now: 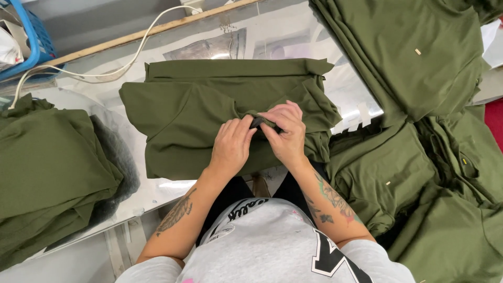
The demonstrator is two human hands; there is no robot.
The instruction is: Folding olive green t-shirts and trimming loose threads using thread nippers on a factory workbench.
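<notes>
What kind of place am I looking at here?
Probably a garment workshop or packing room. Both hands pinch one olive-green folded garment on a shiny worktable, with stacks of identical olive garments at the left and right.

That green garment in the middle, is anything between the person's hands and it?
Nothing visible. Both the left hand and the right hand rest directly on the folded olive garment, pinching a fold of its cloth around a small dark item. The white cable lies behind it, apart.
</notes>
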